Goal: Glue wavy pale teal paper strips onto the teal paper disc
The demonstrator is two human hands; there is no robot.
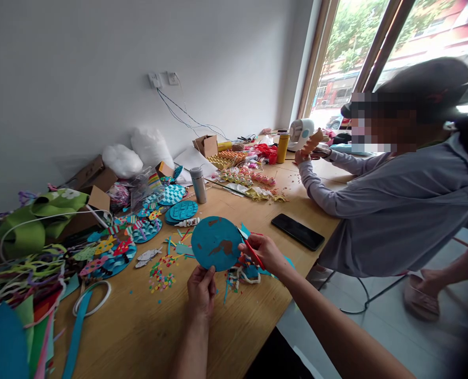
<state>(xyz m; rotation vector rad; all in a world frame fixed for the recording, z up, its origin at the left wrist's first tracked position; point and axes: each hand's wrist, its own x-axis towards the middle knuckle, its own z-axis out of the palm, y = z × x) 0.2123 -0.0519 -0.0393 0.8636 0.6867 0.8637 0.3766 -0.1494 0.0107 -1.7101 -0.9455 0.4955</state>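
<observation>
A round blue disc (206,239) with brown patches is pinched at its lower edge by my left hand (202,289). My right hand (266,253) is closed round red-handled scissors (253,251), their blades at the disc's right edge. A bit of blue material sticks up beside the blades. Under the disc and my right hand lie blue scraps (252,271) and white strips. Just left of the disc are small colourful paper dots (162,273) and thin coloured strips. Behind it a white glue bottle (187,222) lies next to stacked blue discs (183,210).
A black phone (297,230) lies to the right, near the table edge. A grey flask (198,185) stands behind. Felt, ribbons and fish cutouts (104,246) crowd the left. A co-worker in a grey top (379,210) sits at right, holding a wavy orange piece (313,141).
</observation>
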